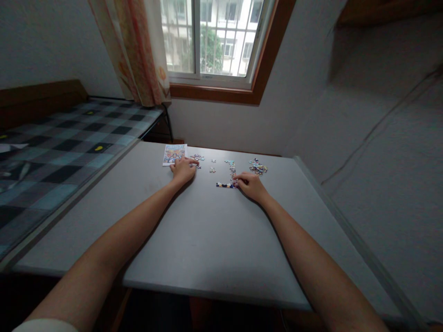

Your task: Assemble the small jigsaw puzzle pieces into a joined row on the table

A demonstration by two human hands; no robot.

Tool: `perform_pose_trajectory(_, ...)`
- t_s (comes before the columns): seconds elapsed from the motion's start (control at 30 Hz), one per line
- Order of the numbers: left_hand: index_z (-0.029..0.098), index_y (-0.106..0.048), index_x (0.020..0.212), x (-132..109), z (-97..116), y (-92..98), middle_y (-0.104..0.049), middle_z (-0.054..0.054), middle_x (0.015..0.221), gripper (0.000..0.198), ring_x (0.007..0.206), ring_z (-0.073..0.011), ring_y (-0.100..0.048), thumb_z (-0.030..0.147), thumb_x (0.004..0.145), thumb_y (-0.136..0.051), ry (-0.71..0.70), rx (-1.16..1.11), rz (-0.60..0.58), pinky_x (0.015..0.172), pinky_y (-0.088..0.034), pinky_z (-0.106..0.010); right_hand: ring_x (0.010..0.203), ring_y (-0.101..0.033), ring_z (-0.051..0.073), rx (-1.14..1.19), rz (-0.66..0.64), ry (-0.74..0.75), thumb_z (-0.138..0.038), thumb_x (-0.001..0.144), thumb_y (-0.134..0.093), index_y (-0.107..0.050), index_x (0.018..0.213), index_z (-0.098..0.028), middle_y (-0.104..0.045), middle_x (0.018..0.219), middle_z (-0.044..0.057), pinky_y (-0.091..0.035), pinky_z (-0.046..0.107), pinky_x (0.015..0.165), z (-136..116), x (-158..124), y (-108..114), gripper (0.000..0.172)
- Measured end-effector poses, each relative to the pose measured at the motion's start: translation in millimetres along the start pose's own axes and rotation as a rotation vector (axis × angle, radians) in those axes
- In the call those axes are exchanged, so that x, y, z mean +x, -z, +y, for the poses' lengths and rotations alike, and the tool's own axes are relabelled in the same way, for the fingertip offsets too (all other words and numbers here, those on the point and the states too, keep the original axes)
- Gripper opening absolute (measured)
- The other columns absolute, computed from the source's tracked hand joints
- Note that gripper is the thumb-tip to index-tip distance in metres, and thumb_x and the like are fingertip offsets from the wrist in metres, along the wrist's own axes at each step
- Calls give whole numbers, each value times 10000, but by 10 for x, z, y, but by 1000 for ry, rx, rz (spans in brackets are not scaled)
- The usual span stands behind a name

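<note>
My right hand (252, 186) rests at the lower right corner of a partly joined jigsaw puzzle (224, 185), its fingertips touching the pieces there. The joined strip runs along the bottom and up the right side. My left hand (183, 169) lies with fingers stretched out over the lower right part of a printed picture sheet (173, 153), partly hiding it. Beside those fingers is a small group of loose puzzle pieces (198, 157). A few pieces (212, 169) lie between my hands. To the right sits a pile of puzzle pieces (258, 167).
The white table (207, 240) reaches to the wall under a barred window (211, 37). On the left stands a bed with a checked cover (93, 127). A patterned curtain (134, 50) hangs by the window. A cable (380, 127) runs along the right wall.
</note>
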State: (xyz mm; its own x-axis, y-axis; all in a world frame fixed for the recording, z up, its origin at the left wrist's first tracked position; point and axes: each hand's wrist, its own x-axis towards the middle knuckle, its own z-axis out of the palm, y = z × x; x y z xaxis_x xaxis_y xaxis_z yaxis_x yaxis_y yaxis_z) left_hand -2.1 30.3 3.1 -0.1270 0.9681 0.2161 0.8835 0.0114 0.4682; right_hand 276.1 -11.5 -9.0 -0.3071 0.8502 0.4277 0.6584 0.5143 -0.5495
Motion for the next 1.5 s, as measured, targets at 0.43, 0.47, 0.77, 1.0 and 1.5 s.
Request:
perform_pose_trajectory(0.43, 330, -742, 934, -17, 35, 12, -606, -59, 1178, 232, 1186, -363, -448, 379, 743, -619, 58, 22, -2, 960, -332, -497, 592, -514, 118, -10, -4, 3, -147, 774, -523, -755, 852, -163, -645, 714, 24, -406, 249, 644, -11, 6, 0, 246)
perform_pose_trajectory(0.47, 326, -741, 931, -17, 34, 10, -614, -61, 1161, 228, 1179, -362, -452, 376, 745, -619, 55, 23, 1, 955, -335, -496, 597, -517, 118, -9, -6, 4, -150, 775, -525, -755, 854, -165, -649, 721, 25, -408, 248, 648, -8, 5, 1, 243)
perform_pose_trajectory(0.77, 260, -733, 885, -24, 36, 20, -671, -84, 1065, 174, 1131, -364, -493, 316, 748, -641, 4, -49, 15, 928, -329, -495, 605, -528, 121, -4, -4, 0, -145, 775, -530, -755, 852, -172, -675, 756, 33, -417, 255, 660, -9, 1, 1, 239)
perform_pose_trajectory(1.0, 252, -711, 844, -12, 27, 11, -727, -19, 947, 120, 1028, -287, -575, 294, 752, -646, -34, -164, 15, 945, -302, -465, 610, -537, 122, -14, -5, 3, -148, 775, -532, -755, 848, -170, -675, 748, 34, -416, 251, 660, 8, 5, -6, 235)
perform_pose_trajectory(1.5, 174, -739, 766, -9, 38, 31, -738, -63, 829, 130, 788, -169, -643, 292, 746, -689, -408, -597, -137, 800, -487, -314, 605, -533, 127, -18, -9, 5, -155, 776, -532, -759, 851, -172, -668, 738, 34, -417, 261, 659, -10, 4, 10, 240)
